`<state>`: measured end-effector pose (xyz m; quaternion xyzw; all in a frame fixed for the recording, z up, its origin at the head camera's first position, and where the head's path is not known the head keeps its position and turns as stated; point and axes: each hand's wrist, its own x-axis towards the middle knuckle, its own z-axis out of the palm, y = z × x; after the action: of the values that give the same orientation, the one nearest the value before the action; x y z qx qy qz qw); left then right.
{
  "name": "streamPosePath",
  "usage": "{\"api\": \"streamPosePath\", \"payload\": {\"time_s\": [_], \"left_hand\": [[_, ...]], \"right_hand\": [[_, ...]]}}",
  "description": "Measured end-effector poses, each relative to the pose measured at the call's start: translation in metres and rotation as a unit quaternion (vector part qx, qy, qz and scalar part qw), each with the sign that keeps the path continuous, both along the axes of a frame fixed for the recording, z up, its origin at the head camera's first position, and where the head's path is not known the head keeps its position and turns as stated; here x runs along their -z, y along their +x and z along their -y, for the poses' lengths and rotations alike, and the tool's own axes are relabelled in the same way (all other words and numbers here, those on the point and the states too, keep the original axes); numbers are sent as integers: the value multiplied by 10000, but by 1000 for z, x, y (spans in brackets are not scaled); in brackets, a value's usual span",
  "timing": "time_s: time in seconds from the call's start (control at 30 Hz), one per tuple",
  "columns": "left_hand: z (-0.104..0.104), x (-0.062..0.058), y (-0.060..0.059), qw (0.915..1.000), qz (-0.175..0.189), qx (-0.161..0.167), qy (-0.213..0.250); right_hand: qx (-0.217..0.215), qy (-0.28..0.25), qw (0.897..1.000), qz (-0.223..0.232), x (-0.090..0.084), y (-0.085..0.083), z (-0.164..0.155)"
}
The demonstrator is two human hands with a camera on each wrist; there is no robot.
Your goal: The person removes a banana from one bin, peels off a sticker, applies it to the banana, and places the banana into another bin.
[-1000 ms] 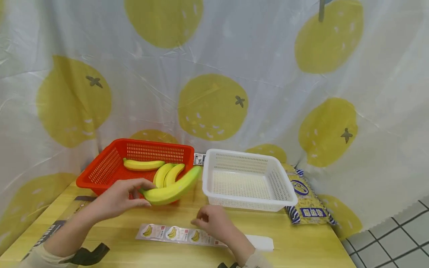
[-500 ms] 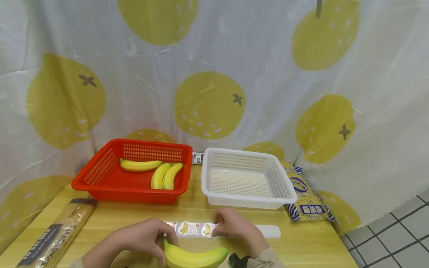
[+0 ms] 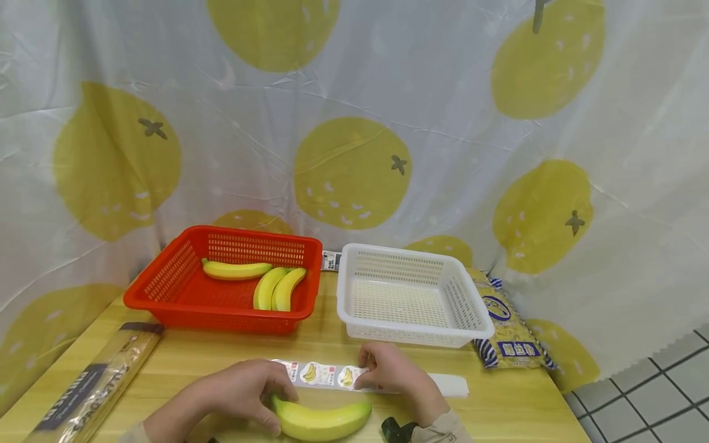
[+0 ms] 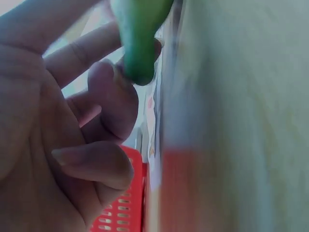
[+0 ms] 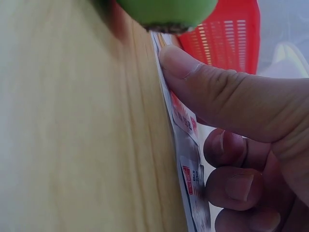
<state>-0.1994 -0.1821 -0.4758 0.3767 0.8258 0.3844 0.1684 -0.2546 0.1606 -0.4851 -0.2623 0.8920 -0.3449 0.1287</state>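
A yellow banana [image 3: 327, 423] lies crosswise at the front of the table. My left hand [image 3: 249, 389] holds its stem end; in the left wrist view the fingers bend around the green stem [image 4: 139, 53]. Behind the banana runs a flat strip of banana stickers [image 3: 327, 375]. At its right part my right hand [image 3: 396, 369] pinches at a sticker, thumb on the strip and other fingers curled, as the right wrist view shows. Whether that sticker's edge is lifted I cannot tell. The hand covers part of the strip.
A red basket [image 3: 221, 319] with several bananas stands at the back left. Beside it is a white basket [image 3: 410, 335]. A yellow noodle packet [image 3: 512, 335] lies at the right, a long pasta packet [image 3: 100, 381] at the left.
My left hand has brought the banana from the front of the red basket down to the table's front. My right hand has moved right, onto the sticker strip.
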Motion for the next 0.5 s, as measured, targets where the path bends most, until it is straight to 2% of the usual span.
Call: {"api": "streamPosePath", "payload": {"time_s": [0.07,0.13,0.23,0.3,0.37,0.5], "left_hand": [[1,2,-4,9992,-275,-270,49],[3,4,-9,9945,-714,-767,61],[4,9,-17,9741,-1527,-1655,-221],[5,13,-20,9597,-1862,-2033,-542],[6,16,-22,9504,-2051,-2192,-819],[7,23,-22,9506,-1902,-2286,-888]], "right_hand": [[10,-4,10000,-6,0,0,-1],[-7,-26,10000,-5,-1,0,-1],[-44,-54,10000,26,-2,0,-2],[-59,-47,10000,5,-3,1,-2],[-44,-19,10000,-47,-3,1,-1],[-8,100,9998,-188,-2,3,0]]}}
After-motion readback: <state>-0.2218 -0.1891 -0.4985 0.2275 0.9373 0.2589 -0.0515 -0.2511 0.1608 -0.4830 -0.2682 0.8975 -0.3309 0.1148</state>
